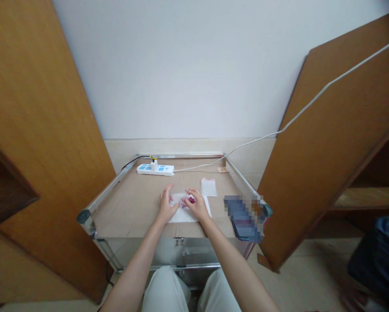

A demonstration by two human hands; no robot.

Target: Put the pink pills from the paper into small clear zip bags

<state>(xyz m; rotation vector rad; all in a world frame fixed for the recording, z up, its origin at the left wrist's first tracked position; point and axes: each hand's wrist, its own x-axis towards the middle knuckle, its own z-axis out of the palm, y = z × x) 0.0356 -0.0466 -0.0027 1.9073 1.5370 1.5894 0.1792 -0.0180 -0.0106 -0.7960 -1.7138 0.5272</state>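
On the cardboard-covered top of a metal-framed cart lies a white sheet (185,215). Small dark-red and pink pieces (191,199), too small to name, gather over its upper part. My left hand (167,205) rests at the sheet's left side, its fingers curved and the thumb apart from them. Over the pieces, my right hand (197,205) has thumb and fingertips pressed together in a pinch. A thin pinkish thing shows at those fingertips, but its kind cannot be made out. The palm side of the right hand is hidden.
Behind the hands is a white power strip (155,169) with a plug in it; its white cord (254,141) runs up to the right. A small white packet (209,187) and a dark, pixelated flat object (243,219) lie on the right. Wooden panels flank the cart.
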